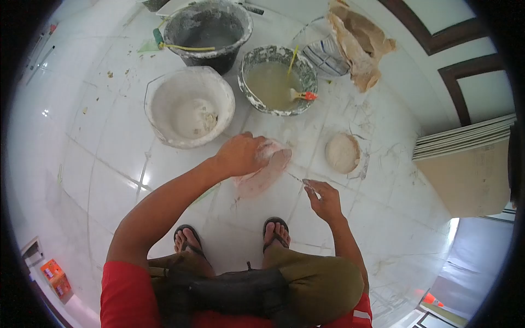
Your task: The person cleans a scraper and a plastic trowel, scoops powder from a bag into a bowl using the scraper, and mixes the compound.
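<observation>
Left hand [239, 156] gripping the pinkish container [254, 183] at its 4 o'clock, right hand [324, 200] pinching some thin tool [296, 177]. Plenty of floor [106, 150] toward 9

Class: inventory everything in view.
Smeared round bucket: one, black, top
Powdery round bucket: one, whitish, left of centre
Smeared liquid-filled basin: one, black, top centre
Red-handled paintbrush: one, red, in basin
Torn paper sack: one, brown, upper right
Round tub: one, beige, right of centre
Soft-looking object: one, pink, centre
Stacked boards: several, pale, right
Boxes: unclear, orange, lower left
Flip-flops: two, black, on feet
Left hand: one, bare, centre
Right hand: one, bare, right
</observation>
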The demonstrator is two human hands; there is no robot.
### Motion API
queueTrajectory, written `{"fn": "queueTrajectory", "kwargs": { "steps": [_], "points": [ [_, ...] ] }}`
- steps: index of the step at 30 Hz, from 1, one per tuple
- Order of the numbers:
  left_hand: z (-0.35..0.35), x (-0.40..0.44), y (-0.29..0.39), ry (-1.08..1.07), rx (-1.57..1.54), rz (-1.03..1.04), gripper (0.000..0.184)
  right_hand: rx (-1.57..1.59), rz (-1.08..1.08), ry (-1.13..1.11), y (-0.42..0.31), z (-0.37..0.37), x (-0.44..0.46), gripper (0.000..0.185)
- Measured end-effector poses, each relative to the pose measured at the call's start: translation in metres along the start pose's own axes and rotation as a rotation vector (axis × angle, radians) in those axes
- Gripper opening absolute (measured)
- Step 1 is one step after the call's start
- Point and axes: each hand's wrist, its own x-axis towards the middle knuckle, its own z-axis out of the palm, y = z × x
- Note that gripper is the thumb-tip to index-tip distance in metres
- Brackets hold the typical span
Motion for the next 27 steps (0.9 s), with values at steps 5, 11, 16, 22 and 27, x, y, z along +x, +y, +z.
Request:
{"fn": "queueTrajectory", "kwargs": {
  "steps": [5,11,16,22,27],
  "points": [
    [0.011,0.012,0.029,0.132,-0.016,0.013,0.049,-0.217,-0.179,0.02,0.007,0.013,0.018,0.034],
    [0.033,0.03,0.045,0.051,-0.049,-0.151,0.056,-0.324,-0.262,0.191,0.027,0.037,0.039,0.04],
    [0.037,0.045,0.044,-0.008,-0.131,-0.149,0.07,-0.342,-0.213,0.074,0.032,0.054,0.045,0.05],
    [0.053,0.058,0.044,0.108,-0.092,0.007,0.059,-0.364,-0.372,0.087,0.044,0.066,0.057,0.053],
    [0.046,0.064,0.047,0.021,-0.227,-0.18,0.072,-0.352,-0.28,0.055,0.04,0.071,0.054,0.054]
  ]
}}
